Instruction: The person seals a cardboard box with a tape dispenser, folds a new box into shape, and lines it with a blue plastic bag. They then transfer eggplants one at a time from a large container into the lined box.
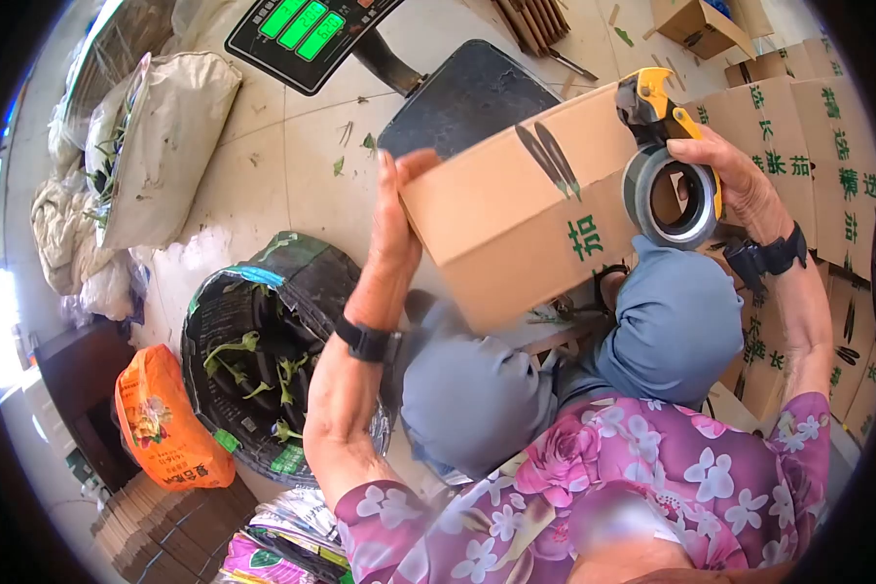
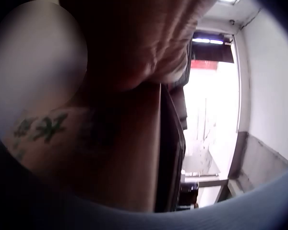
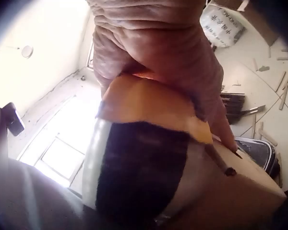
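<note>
A brown cardboard carton [image 1: 516,209] with green lettering and a printed aubergine picture is held tilted above the person's knees. My left hand [image 1: 397,214] presses against its left end, fingers extended along the cardboard. In the left wrist view the palm [image 2: 144,43] lies close against the carton, in shadow. My right hand [image 1: 738,180] grips a yellow and black tape dispenser [image 1: 649,107] at the carton's right end. A wide roll of tape [image 1: 640,195] is mounted on it. The right wrist view shows the dispenser's orange-yellow body [image 3: 144,100] under the palm.
A platform scale [image 1: 467,88] with a lit green display [image 1: 302,24] stands ahead. To the left are a dark tub [image 1: 200,365] of aubergines, an orange bag [image 1: 170,419] and a white sack [image 1: 170,146]. Printed cartons [image 1: 808,117] are stacked at right.
</note>
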Available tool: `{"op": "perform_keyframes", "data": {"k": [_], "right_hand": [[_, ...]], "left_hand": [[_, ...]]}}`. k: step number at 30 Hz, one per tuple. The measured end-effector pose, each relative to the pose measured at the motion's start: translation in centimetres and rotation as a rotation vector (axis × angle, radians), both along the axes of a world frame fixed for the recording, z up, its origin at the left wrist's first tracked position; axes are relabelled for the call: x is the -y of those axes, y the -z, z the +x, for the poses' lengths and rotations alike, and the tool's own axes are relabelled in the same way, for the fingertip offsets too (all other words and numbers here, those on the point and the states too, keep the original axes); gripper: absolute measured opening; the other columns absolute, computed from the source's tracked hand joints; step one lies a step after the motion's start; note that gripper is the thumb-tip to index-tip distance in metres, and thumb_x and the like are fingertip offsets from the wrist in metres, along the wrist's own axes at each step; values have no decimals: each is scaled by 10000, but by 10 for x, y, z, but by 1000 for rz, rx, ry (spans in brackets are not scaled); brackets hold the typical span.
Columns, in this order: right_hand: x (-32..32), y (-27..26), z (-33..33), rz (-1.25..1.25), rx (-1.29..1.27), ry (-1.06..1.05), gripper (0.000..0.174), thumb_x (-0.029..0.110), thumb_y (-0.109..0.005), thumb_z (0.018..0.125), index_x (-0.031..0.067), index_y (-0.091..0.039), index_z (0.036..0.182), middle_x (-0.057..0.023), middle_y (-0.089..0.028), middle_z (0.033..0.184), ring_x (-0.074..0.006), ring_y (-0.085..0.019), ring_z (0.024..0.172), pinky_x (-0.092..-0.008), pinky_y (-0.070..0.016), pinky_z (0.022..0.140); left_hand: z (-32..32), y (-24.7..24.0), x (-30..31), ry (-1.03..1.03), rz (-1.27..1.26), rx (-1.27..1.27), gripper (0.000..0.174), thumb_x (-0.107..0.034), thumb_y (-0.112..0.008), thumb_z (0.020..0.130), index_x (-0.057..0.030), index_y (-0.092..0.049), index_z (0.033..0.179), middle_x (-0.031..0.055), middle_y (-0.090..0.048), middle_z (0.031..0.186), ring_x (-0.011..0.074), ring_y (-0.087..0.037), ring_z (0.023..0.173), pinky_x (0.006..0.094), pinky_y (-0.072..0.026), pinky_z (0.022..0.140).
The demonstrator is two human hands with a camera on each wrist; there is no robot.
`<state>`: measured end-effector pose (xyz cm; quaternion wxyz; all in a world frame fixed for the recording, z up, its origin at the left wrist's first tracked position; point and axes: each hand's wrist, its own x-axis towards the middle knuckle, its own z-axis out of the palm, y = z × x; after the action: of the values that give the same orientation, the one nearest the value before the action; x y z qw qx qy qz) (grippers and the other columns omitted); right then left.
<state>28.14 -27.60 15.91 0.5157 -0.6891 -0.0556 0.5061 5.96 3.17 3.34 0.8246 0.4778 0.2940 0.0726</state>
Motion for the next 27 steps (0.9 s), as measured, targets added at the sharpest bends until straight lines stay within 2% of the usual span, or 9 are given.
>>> {"op": "perform_keyframes", "data": {"k": [2,6,9,11,14,16,20,23,27], "right_hand": [[-12,-7,-5,3,46,-72,542,326,-715,820,6,-525,1214,4,-600,914,-26,-584,735,-176,-514,531],[-17,-10,0,-9,82,-112,551,341,-723,810,1,-531,1200,4,-602,911,-30,-586,751,-177,-514,548],[-18,-8,-2,-23,71,-47,577,366,-730,798,0,-530,1197,-1,-597,913,-33,-580,738,-166,-508,541],[-18,-15,-3,-67,127,-41,585,379,-731,796,-1,-531,1193,-3,-596,908,-39,-580,728,-184,-513,567],[-23,-31,1,-64,290,-197,612,376,-739,773,-17,-525,1191,-22,-576,923,-68,-570,787,-226,-518,627],[-26,-40,0,-137,569,-305,638,363,-755,737,-19,-525,1193,-45,-565,973,-111,-541,870,-258,-483,742],[-45,-39,-24,-35,760,-290,656,276,-849,680,-3,-526,1178,-61,-578,1019,-137,-534,964,-299,-451,863],[-71,-41,-38,-76,962,-467,670,291,-867,674,0,-515,1164,-132,-625,945,-212,-608,881,-335,-486,824],[-102,-45,-55,-19,1065,-587,661,311,-871,667,12,-518,1139,-173,-645,933,-311,-647,851,-380,-507,790]], "left_hand": [[22,2,-22,76,51,119,830,-660,-284,978,84,-479,1291,151,-608,1059,213,-605,989,335,-513,883],[62,-12,-39,20,126,40,812,-644,-338,977,95,-499,1274,172,-614,1058,223,-615,925,337,-530,804],[68,-12,-41,50,216,14,825,-664,-298,974,67,-481,1307,165,-614,1048,230,-615,981,345,-518,872],[68,2,-42,12,185,86,866,-689,-356,947,84,-477,1317,204,-610,1121,249,-624,940,349,-520,814],[59,3,-42,-90,422,105,724,-587,-396,984,59,-519,1287,182,-637,1100,237,-627,933,346,-504,826],[45,-8,-37,-227,1024,-16,553,-457,-444,1004,30,-567,1236,145,-669,1042,205,-632,941,319,-489,848],[19,-81,-15,-264,863,115,447,-381,-472,1006,5,-598,1194,125,-685,1000,186,-643,946,305,-500,843],[6,-113,1,129,367,179,561,-510,-442,1002,-35,-563,1274,98,-662,1070,160,-611,1018,331,-465,880],[1,-124,13,274,312,139,532,-493,-451,1001,-34,-606,1222,63,-676,1037,136,-620,981,311,-465,858]]}}
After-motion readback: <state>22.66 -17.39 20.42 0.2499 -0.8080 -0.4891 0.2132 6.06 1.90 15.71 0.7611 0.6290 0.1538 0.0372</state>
